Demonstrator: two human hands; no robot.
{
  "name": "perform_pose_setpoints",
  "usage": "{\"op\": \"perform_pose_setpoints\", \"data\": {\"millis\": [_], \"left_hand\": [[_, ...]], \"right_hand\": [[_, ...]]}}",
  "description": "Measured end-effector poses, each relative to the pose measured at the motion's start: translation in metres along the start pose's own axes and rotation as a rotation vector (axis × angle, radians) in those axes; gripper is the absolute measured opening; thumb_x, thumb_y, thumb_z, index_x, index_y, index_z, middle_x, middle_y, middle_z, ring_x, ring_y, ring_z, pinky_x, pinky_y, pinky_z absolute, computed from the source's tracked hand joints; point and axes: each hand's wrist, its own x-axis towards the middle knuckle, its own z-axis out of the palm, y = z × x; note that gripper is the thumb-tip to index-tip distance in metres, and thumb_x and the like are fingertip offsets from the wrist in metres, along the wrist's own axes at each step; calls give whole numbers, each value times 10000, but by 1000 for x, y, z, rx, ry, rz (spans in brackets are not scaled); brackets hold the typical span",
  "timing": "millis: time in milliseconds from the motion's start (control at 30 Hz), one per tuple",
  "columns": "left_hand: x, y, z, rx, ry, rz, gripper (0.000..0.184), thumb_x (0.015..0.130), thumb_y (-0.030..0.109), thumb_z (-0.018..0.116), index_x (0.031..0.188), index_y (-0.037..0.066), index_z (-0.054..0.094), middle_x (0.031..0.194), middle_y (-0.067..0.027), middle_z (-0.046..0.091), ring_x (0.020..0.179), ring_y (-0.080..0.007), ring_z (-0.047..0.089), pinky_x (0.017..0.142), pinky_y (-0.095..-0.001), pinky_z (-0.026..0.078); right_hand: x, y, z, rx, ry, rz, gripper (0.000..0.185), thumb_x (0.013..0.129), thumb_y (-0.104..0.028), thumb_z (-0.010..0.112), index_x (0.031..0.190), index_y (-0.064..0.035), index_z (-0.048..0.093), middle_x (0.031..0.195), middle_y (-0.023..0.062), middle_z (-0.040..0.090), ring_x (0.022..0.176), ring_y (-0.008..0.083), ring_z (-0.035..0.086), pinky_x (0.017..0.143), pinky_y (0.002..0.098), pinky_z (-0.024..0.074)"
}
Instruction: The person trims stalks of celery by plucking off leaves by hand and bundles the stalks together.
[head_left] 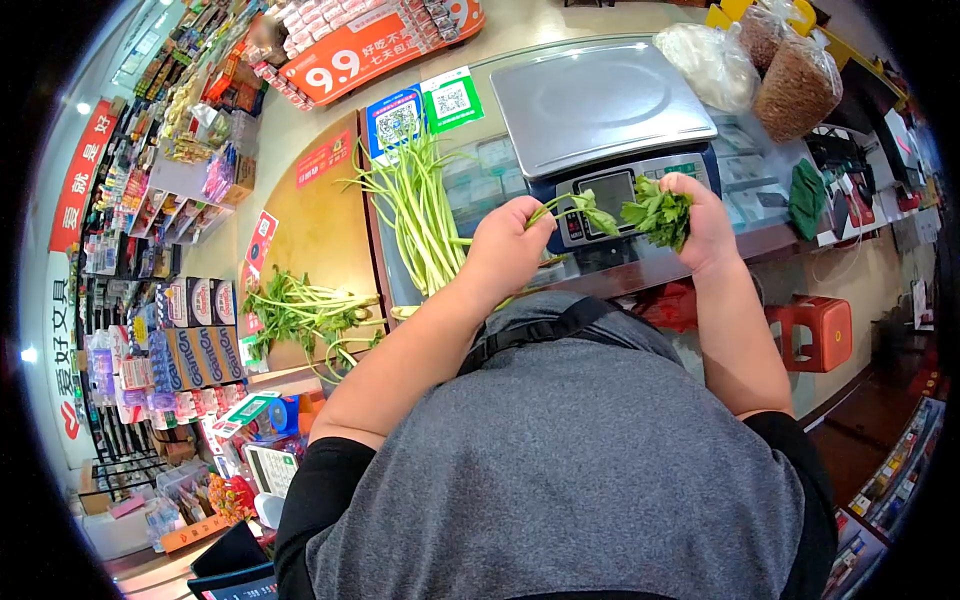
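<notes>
My left hand [503,250] is closed round a thin green stalk whose leafy end [596,214] points right, toward my other hand. Bunched green leaves [660,212] are gripped in my right hand [708,228], in front of the scale's display. Long pale green stalks [420,210] lie on the glass counter just left of my left hand. Farther left, a pile of leafy stalks [310,308] rests on the wooden counter top. Between the two hands there is a small gap, and they do not touch.
A scale with a steel plate [600,105] stands on the glass counter. Beyond it are a white plastic bag [706,66] and bags of brown goods [797,90]. QR code cards [452,98] lie behind the stalks. A red stool [822,333] is at the right.
</notes>
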Motion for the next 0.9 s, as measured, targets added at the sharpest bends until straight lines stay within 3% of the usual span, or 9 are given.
{"op": "perform_pose_setpoints", "data": {"millis": [167, 200, 267, 367, 500, 600, 700, 800, 900], "left_hand": [[1, 2, -1, 13, -22, -19, 182, 956, 170, 555, 936, 8, 635, 818, -16, 630, 783, -87, 546, 727, -264, 458], [1, 3, -1, 14, -23, -14, 179, 956, 168, 556, 935, 8, 634, 814, -14, 627, 780, -85, 543, 726, -263, 457], [4, -5, 4, -48, -6, 48, 174, 933, 179, 573, 917, 15, 628, 728, -60, 600, 689, -139, 543, 662, -309, 457], [2, -5, 4, -45, 4, 95, 171, 918, 182, 586, 891, 16, 615, 678, -80, 580, 640, -162, 536, 624, -333, 452], [-4, -1, -2, -20, 4, 88, 173, 913, 180, 592, 866, 13, 600, 669, -73, 570, 634, -153, 523, 613, -335, 444], [-8, 9, -7, 44, -38, 30, 164, 938, 167, 579, 897, 13, 617, 779, -25, 611, 758, -95, 535, 716, -279, 462], [-7, 7, -5, 144, -59, 36, 169, 933, 175, 581, 901, 14, 620, 769, -40, 607, 754, -103, 538, 715, -290, 464], [-3, 2, 1, 173, -33, 89, 171, 933, 178, 580, 917, 15, 625, 764, -48, 605, 753, -110, 539, 713, -295, 464], [-1, 9, 7, 164, -54, 54, 174, 935, 176, 577, 942, 9, 628, 786, -36, 606, 777, -109, 540, 733, -286, 457]], "right_hand": [[-10, -10, 39, -681, -120, -95, 218, 814, -51, 609, 1024, -20, 660, 859, 33, 658, 734, 121, 623, 676, 285, 523], [-13, -2, 49, -926, -192, -265, 230, 817, -66, 611, 1023, 1, 689, 859, 32, 675, 706, 125, 629, 655, 276, 509], [-11, 10, 58, -1208, -249, -289, 258, 797, -127, 621, 1009, -16, 715, 906, 110, 720, 776, 198, 668, 735, 292, 518], [-1, 25, 57, -1340, -272, -424, 254, 795, -161, 616, 991, -33, 717, 894, 160, 710, 796, 252, 682, 731, 331, 523], [0, 27, 65, -1410, -264, -324, 244, 783, -187, 616, 939, -25, 712, 897, 168, 699, 819, 304, 675, 736, 364, 522], [-4, 33, 69, -1456, -262, -334, 213, 778, -186, 612, 885, -23, 698, 862, 166, 688, 814, 327, 662, 734, 385, 517], [-6, 40, 71, -1546, -211, -418, 172, 773, -182, 607, 840, -33, 662, 844, 160, 667, 821, 355, 635, 732, 434, 502], [-2, 49, 61, -1525, -124, -604, 166, 771, -182, 609, 837, -38, 657, 859, 168, 656, 831, 358, 632, 735, 441, 497], [-4, 49, 56, -1418, -43, -588, 164, 770, -182, 609, 836, -40, 657, 872, 180, 653, 838, 367, 626, 742, 444, 497]]}}
